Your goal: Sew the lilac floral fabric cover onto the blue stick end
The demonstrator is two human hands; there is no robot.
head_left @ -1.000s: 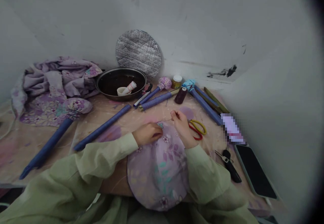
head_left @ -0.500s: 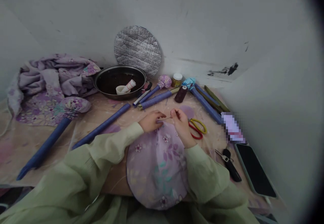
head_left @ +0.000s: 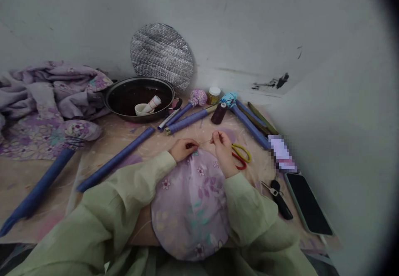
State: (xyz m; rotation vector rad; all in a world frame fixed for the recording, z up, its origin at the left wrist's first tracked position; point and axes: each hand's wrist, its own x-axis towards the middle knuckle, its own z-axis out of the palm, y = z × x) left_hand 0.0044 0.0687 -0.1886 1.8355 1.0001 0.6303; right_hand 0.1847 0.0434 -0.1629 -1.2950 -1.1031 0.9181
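Dim, flat light; foil disc [head_left: 162, 55] glinting; right edge fading black; bright screen [head_left: 282, 153] pixelated.

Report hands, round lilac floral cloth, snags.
Left hand at top edge of cloth. Right hand pinching thin strand. Possible snag: red and yellow looped handles beside right hand.

A pale grey wall [head_left: 237, 26] fills the upper frame, marked by dark smudges [head_left: 274, 82] right of centre and a thin horizontal scuff [head_left: 238, 71] beside them. Another plain wall surface [head_left: 349, 126] rises at the right. Below, a table [head_left: 99, 151] wears a pinkish-beige patterned cover [head_left: 56, 204] with purple patches. The light is dim and greyish; the lower left corner is dark.
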